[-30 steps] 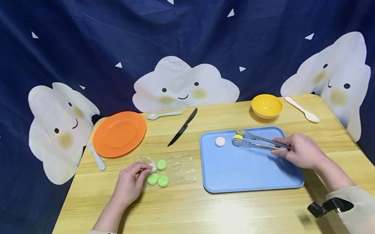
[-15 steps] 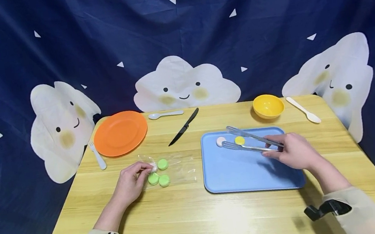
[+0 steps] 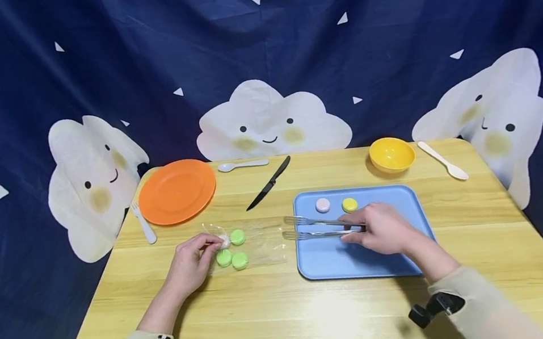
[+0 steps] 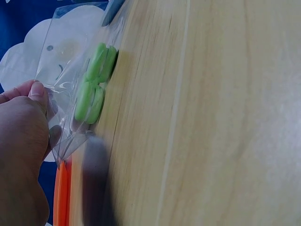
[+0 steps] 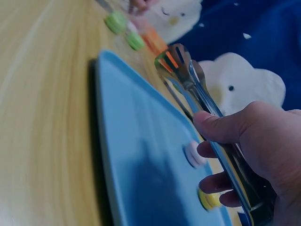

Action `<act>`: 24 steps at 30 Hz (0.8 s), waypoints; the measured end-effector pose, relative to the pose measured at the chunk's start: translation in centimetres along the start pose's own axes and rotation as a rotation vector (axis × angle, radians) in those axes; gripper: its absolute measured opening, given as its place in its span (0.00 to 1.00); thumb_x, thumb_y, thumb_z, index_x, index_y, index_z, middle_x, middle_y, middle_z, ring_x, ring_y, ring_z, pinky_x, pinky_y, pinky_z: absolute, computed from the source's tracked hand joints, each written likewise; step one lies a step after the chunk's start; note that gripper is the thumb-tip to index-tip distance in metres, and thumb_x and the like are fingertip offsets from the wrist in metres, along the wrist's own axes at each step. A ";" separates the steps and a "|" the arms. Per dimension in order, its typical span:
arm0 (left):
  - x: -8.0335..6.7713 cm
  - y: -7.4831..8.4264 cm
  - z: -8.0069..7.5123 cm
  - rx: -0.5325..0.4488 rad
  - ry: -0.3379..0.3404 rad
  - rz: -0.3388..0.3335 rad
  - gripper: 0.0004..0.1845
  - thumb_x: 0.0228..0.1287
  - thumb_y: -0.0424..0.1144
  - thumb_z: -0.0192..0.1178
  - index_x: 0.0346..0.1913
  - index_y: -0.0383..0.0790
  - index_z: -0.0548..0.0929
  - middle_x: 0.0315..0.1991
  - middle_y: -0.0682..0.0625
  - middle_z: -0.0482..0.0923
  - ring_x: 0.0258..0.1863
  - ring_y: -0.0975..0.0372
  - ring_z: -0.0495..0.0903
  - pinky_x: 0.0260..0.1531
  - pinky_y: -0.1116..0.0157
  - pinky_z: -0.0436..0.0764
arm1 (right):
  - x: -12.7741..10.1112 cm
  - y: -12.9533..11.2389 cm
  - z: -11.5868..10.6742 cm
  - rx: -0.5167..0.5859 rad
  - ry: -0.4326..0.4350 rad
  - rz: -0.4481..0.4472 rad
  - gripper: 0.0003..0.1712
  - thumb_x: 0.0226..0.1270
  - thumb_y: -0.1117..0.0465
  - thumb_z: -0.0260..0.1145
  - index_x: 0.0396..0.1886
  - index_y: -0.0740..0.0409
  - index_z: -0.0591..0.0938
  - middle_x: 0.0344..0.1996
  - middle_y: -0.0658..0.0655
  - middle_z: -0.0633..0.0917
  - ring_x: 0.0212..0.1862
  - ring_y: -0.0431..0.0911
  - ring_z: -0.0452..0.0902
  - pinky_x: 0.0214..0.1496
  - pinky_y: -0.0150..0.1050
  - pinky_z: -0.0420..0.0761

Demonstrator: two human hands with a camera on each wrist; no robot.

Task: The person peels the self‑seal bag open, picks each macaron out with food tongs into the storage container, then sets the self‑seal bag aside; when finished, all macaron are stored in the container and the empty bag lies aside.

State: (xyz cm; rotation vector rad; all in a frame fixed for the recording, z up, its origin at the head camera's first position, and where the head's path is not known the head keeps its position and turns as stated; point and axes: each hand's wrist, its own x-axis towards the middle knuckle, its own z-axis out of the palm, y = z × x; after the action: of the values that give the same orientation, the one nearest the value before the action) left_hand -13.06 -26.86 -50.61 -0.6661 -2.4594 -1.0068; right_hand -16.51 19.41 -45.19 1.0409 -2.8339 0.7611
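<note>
My left hand (image 3: 192, 261) pinches the edge of a clear plastic bag (image 3: 255, 244) that lies on the wooden table and holds green macarons (image 3: 231, 253); the left wrist view shows the fingers (image 4: 33, 94) on the bag film (image 4: 70, 70) beside the green macarons (image 4: 95, 84). My right hand (image 3: 381, 228) grips metal tongs (image 3: 317, 227), their empty tips apart and reaching past the left rim of the blue tray (image 3: 366, 260) toward the bag. A pale pink macaron (image 3: 323, 205) and a yellow macaron (image 3: 349, 204) lie on the tray's far part.
An orange plate (image 3: 177, 191), white fork (image 3: 144, 223), white spoon (image 3: 242, 165) and black knife (image 3: 269, 183) lie at the back left. A yellow bowl (image 3: 392, 154) and another white spoon (image 3: 442, 160) sit at the back right. A dark blue cloud backdrop hangs behind.
My right hand let the yellow macaron go on the tray beside the pale one, then carried the opened tongs leftward toward the bag. The left hand stayed on the bag.
</note>
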 end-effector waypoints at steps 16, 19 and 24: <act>0.2 0.3 -0.1 -0.001 -0.009 -0.016 0.11 0.63 0.22 0.73 0.42 0.40 0.89 0.40 0.55 0.89 0.42 0.59 0.88 0.47 0.76 0.81 | 4.4 -3.6 4.3 -0.019 -0.082 -0.045 0.21 0.70 0.47 0.76 0.56 0.52 0.91 0.47 0.49 0.92 0.38 0.42 0.86 0.33 0.41 0.81; 0.2 0.4 -0.1 -0.011 -0.011 -0.023 0.11 0.63 0.22 0.73 0.42 0.40 0.89 0.40 0.55 0.89 0.41 0.59 0.88 0.46 0.76 0.81 | 5.1 -4.2 4.7 -0.027 -0.081 -0.054 0.22 0.70 0.48 0.76 0.57 0.53 0.91 0.46 0.50 0.92 0.39 0.43 0.87 0.34 0.43 0.83; 0.2 0.3 0.0 -0.033 -0.012 -0.015 0.12 0.62 0.20 0.72 0.42 0.39 0.89 0.41 0.53 0.89 0.40 0.59 0.88 0.46 0.77 0.81 | 6.0 -5.0 5.5 -0.048 -0.088 -0.076 0.21 0.71 0.48 0.75 0.55 0.55 0.90 0.41 0.51 0.92 0.40 0.46 0.88 0.37 0.48 0.84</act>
State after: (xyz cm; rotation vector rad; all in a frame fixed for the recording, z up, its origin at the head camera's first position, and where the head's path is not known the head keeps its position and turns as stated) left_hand -13.07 -26.58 -50.33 -0.6668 -2.4667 -1.0539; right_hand -17.30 10.01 -46.72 1.1956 -2.8498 0.6536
